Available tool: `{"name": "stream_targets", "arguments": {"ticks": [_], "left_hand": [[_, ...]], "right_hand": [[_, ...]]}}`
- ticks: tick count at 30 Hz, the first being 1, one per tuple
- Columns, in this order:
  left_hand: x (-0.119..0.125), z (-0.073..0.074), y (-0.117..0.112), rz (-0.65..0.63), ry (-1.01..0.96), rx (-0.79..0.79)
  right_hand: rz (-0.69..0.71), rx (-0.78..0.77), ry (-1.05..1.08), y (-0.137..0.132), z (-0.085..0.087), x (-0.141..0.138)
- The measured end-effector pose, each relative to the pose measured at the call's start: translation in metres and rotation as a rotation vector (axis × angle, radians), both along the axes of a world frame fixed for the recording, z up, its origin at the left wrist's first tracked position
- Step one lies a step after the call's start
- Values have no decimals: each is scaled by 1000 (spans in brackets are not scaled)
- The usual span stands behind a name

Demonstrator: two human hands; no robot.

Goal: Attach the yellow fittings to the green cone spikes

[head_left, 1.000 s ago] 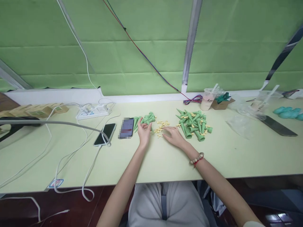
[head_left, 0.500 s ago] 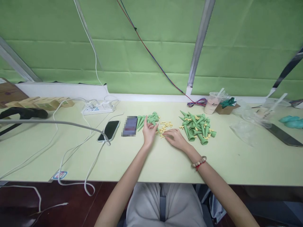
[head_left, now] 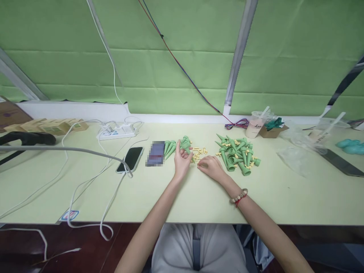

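My left hand [head_left: 182,162] rests on the pale green table [head_left: 199,197], its fingers closed round a green plastic cone [head_left: 187,146] at the edge of a small pile of green cones [head_left: 174,145]. Just right of it, my right hand [head_left: 211,167] lies knuckles up. Its fingertips are pinched together on a small yellow piece among the scattered yellow pieces [head_left: 200,152]. A bigger heap of green cones with yellow pieces [head_left: 237,153] sits to the right of that hand. A bead bracelet [head_left: 238,196] is on my right wrist.
Left of the cones lie two phones [head_left: 131,158] [head_left: 156,152], a white power strip [head_left: 117,132] and several loose cables [head_left: 85,182]. A drink cup [head_left: 254,125], a cardboard box [head_left: 271,131], clear plastic bags [head_left: 292,155] and a dark flat device [head_left: 344,163] are to the right.
My left hand has moved off the table surface and closed on a green cone. My right hand's fingers, flat over the yellow pieces before, have curled into a pinch. The view shifted slightly.
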State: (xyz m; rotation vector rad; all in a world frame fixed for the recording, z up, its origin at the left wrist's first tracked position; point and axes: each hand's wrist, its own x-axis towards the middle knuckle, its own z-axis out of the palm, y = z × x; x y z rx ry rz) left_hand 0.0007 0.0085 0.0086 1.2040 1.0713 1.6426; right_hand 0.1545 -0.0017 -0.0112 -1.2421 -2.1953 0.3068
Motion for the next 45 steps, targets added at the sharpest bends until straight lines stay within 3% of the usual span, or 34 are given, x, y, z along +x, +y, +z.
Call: {"name": "stream_targets", "arguments": {"ticks": [9, 17, 21, 33, 38, 45], "left_hand": [[1, 7, -5, -172, -105, -69], [-1, 9, -4, -98, 13, -88], [0, 10, -5, -210, 9, -147], [8, 9, -10, -512, -95, -381], [2, 14, -6, -471, -101, -362], [1, 5, 1, -405, -164, -370]], "right_hand": [[-138, -146, 545, 9, -11, 3], [-263, -325, 973, 10, 6, 8], [-354, -444, 1139, 8, 12, 9], [-240, -582, 1271, 5, 16, 7], [-220, -569, 1184, 5, 13, 10], [-347, -515, 1179, 12, 4, 11]]}}
